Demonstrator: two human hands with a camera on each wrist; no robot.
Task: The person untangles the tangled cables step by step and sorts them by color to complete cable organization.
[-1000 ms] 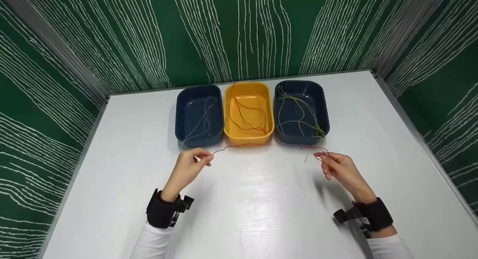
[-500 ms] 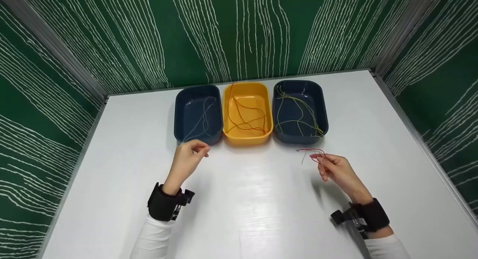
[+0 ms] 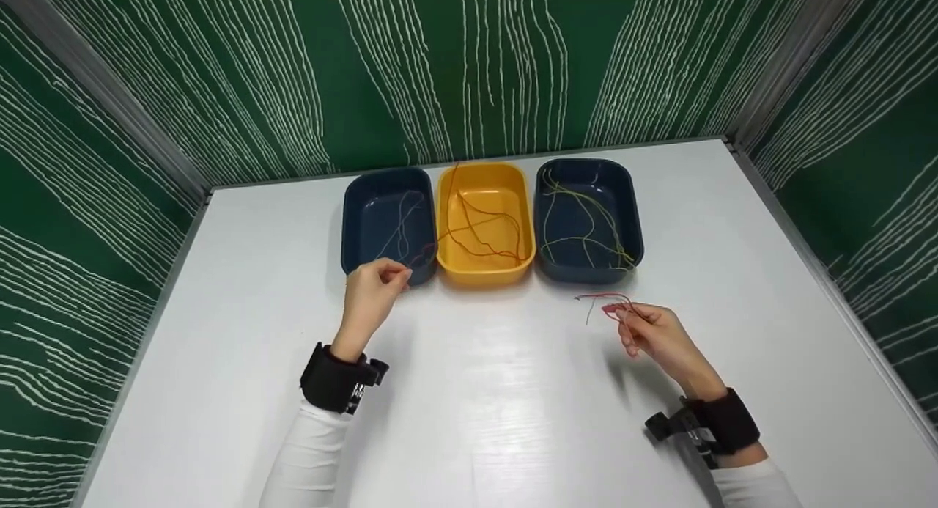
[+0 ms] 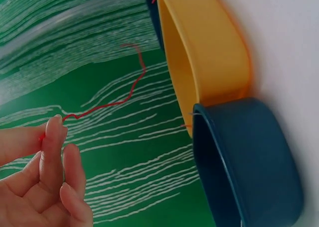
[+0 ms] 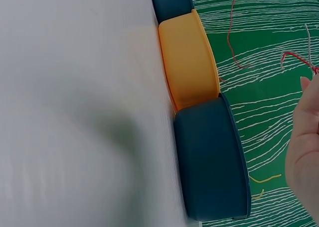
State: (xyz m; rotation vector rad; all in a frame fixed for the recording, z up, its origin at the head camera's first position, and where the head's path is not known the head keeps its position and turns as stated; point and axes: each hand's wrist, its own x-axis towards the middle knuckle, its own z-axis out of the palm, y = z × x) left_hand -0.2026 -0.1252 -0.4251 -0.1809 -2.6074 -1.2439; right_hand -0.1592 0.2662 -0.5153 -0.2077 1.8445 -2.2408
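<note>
Thumb and fingertips of my left hand pinch a thin red wire over the front of the left dark blue tray. Its free length stretches rightward above the yellow tray. Farther right, my right hand grips a small bunch of red wires with a whitish strand sticking out. That bunch is in the air before the right dark blue tray. In the right wrist view, most of the right hand's fingers lie outside the frame.
Three trays stand side by side at the table's back. Whitish wires lie in the left one, orange-red wires in the yellow one, yellow-green wires in the right one. Green walls with white lines enclose the white table.
My left hand has moved forward to the left tray's front edge, swinging its red wire up over the yellow tray. My right hand has drifted slightly left with its bunch.
</note>
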